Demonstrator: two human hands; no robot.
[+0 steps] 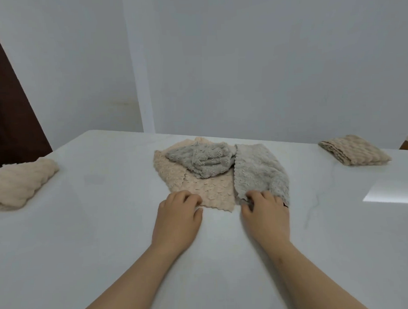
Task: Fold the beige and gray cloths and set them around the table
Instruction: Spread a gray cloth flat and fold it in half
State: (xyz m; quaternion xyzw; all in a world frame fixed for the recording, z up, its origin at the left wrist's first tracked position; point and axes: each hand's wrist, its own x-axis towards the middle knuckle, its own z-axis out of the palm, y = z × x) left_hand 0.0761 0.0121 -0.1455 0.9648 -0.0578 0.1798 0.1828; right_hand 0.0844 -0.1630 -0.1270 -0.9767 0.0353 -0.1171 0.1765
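Fingers of left hand (177, 215) clamped on beige cloth (206, 191), of right hand (266, 212) on gray cloth (256, 171).

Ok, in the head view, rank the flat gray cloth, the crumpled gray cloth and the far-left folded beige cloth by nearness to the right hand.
1. Flat gray cloth, near edge gripped by the right hand.
2. Crumpled gray cloth, centre, behind and leftward.
3. Folded beige cloth, far left.

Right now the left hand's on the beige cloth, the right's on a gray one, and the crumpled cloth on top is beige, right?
Not quite: the head view shows the crumpled cloth on top is gray. The left hand is on the beige cloth, the right hand on the flat gray cloth.
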